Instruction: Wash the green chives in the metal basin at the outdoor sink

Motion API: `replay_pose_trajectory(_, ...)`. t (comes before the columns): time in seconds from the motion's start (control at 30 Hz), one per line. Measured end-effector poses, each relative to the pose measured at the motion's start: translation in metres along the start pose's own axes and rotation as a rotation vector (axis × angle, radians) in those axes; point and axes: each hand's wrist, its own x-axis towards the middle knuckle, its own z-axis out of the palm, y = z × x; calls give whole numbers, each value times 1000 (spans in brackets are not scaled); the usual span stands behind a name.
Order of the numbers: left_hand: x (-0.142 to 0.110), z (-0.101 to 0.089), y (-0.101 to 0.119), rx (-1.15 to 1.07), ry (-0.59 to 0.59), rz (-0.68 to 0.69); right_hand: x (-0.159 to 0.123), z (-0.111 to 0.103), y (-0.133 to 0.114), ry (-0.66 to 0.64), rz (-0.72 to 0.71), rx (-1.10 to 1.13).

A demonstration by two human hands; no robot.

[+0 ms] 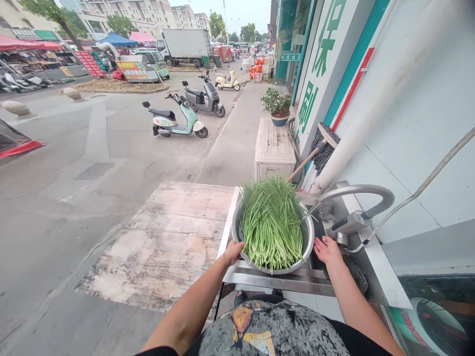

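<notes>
A large heap of long green garlic chives [272, 222] fills a round metal basin [309, 237], which sits at the left part of a steel sink [297, 283]. My left hand [233, 252] grips the basin's left rim, with the thumb over the edge. On the other side, my right hand [328, 250] is open beside the basin, palm turned up and fingers apart; whether a fingertip touches the metal I cannot tell. From the curved faucet [371, 190] a thin stream of water runs onto the right side of the chives.
A worn wooden board [166, 237] adjoins the sink on the left. Dark mesh-like material [356, 277] lies in the sink near my right wrist. A mop [322, 148] leans on the wall behind. Further off are a white box [275, 143], a potted plant [278, 106] and parked scooters [178, 116].
</notes>
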Motion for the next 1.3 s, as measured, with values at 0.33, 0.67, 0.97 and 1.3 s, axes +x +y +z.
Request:
replay_pose_trajectory(0.33, -2, 1, 0, -9, -3, 11, 0, -1, -1, -18, 2, 18)
replay_pose_trajectory(0.67, 1, 0, -1, -9, 0, 13, -10, 0, -6, -44, 20, 30)
replay_pose_trajectory(0.97, -1, -1, 0, -9, -5, 12, -29, -5, -26, -165, 23, 122)
replay_pose_trajectory(1.3, -5, 0, 1, 21, -6, 21, 8, 1, 20, -105, -511, -423)
